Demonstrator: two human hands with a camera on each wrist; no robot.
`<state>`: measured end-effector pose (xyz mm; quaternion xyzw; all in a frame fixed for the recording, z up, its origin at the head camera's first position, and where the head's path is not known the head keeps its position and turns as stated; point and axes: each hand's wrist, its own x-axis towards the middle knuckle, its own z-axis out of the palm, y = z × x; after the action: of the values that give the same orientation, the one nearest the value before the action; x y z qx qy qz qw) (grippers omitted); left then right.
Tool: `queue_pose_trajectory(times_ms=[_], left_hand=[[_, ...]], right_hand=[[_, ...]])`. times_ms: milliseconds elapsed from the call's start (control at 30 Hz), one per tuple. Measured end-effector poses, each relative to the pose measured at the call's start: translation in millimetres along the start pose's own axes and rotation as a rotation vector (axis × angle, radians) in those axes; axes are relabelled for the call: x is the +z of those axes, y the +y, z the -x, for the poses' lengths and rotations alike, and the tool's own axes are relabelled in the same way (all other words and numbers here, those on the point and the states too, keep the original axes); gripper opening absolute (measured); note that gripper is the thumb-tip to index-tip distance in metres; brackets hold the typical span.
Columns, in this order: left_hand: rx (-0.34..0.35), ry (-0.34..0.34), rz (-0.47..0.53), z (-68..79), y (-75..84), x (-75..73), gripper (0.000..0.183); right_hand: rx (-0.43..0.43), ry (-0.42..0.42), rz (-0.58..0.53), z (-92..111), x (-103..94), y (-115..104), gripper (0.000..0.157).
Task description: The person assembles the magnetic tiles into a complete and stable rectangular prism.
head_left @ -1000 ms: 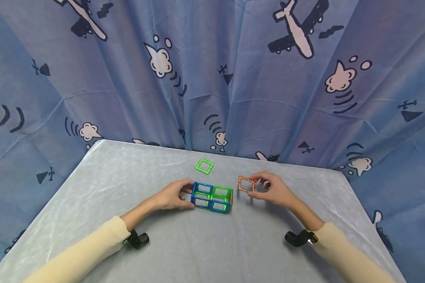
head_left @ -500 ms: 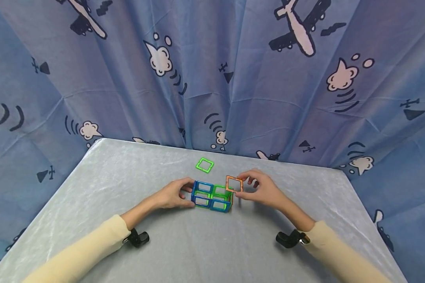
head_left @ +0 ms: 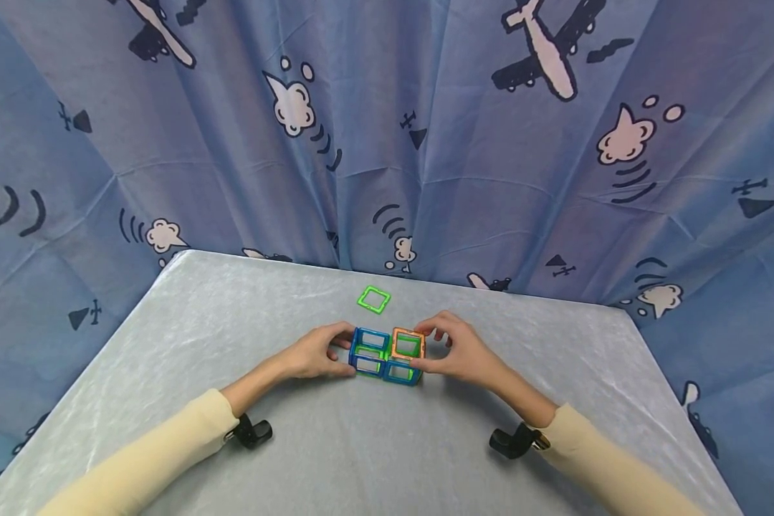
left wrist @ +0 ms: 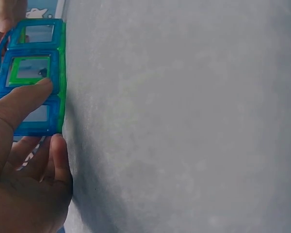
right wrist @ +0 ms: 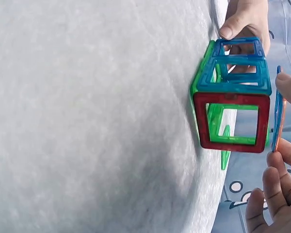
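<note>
On the table stands a two-cube box of square magnetic tiles, its frames blue and green, with a red tile closing the right end. My left hand grips the box's left end, thumb laid on a blue front tile in the left wrist view. My right hand pinches an orange square magnetic tile by its edge. In the head view the orange tile overlaps the top of the right cube. The right wrist view has it edge-on, a narrow gap from the box.
A loose green square tile lies behind the box on the grey-white cloth-covered table. A blue curtain with airplane prints hangs behind the table's far edge. Black cameras are strapped to both wrists.
My right hand has carried the orange tile leftward, from beside the box to above its right cube. The left hand and the box have stayed in place.
</note>
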<state>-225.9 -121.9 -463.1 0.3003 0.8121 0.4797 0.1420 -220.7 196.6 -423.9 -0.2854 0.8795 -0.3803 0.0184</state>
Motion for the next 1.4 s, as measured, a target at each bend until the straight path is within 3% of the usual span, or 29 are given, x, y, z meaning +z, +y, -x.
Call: queue_pose_trajectory(times_ms=[433, 900, 1033, 1300, 1400], left_hand=[[-0.031, 0.007, -0.004, -0.8, -2.0, 1.2, 0.058], [-0.032, 0.0, 0.003, -1.7, -1.1, 1.2, 0.059], [-0.028, -0.041, -0.005, -3.6, 1.7, -4.1, 0.063], [-0.043, -0.229, 0.009, -18.5, 6.6, -33.1, 0.08], [-0.037, -0.23, 0.018, -29.5, 4.1, -42.6, 0.076]], right_hand=[[0.022, -0.008, 0.029, 2.4, 3.9, -5.3, 0.05], [0.033, 0.019, -0.071, 9.7, 13.5, 4.9, 0.059], [0.039, 0.018, -0.087, 10.9, 14.9, 6.1, 0.059], [0.047, 0.007, -0.111, 10.9, 16.2, 6.4, 0.059], [0.05, 0.006, -0.115, 11.1, 16.2, 7.3, 0.059]])
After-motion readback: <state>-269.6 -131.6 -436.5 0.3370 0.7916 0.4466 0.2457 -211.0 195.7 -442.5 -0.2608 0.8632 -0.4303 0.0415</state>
